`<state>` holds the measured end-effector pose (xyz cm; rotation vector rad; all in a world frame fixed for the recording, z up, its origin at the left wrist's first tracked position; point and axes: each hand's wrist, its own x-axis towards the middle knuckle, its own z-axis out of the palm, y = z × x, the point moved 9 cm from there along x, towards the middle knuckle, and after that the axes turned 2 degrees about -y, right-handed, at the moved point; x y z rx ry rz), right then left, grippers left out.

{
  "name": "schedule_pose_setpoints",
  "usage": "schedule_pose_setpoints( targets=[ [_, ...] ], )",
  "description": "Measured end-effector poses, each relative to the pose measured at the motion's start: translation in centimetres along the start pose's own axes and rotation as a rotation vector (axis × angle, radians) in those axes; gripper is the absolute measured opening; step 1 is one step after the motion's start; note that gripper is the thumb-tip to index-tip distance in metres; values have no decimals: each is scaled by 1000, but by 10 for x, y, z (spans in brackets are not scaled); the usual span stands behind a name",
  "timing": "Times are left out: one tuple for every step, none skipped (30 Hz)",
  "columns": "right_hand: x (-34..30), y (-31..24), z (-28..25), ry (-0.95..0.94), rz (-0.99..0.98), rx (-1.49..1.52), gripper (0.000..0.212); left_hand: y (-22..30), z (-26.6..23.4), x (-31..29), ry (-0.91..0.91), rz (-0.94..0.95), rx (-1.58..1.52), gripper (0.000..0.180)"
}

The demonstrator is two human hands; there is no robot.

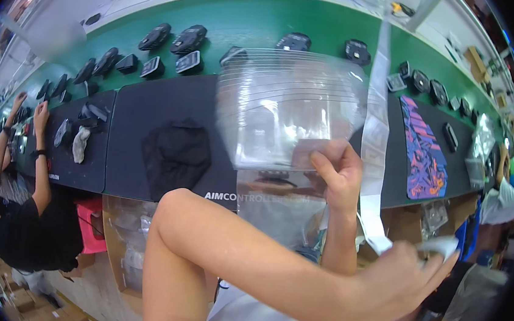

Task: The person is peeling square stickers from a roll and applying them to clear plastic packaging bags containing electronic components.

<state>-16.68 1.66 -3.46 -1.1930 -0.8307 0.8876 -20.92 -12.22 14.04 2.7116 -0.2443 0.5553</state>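
My right hand (338, 174) pinches a fanned stack of clear plastic bags (285, 120) by its lower right corner, thumb on the near side. The stack stands over the dark mat. My left arm crosses in front of my right forearm, and my left hand (409, 275), blurred by motion, is closed on a pale, shiny strip (376, 140) at the right. This long strip hangs from the top of the view down past the bags. A white end shows by the left fingers. What is on the strip is too blurred to tell.
On the black mat (133, 107) lies a folded black cloth pouch (178, 150). Black devices (188, 38) line the green bench (238, 21). A patterned purple and orange sheet (423, 150) lies right. A person in black (31, 220) works at the left; an open carton (117, 252) stands below the bench.
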Motion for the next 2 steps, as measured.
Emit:
schedule_pose_setpoints(
  targets=[
    [-2, -3, 3, -64, -25, -3, 21, -13, -6, 5, 58, -33, -26, 69],
    [-6, -6, 4, -60, -29, -30, 16, -33, -23, 14, 94, -42, 28, 72]
  ],
)
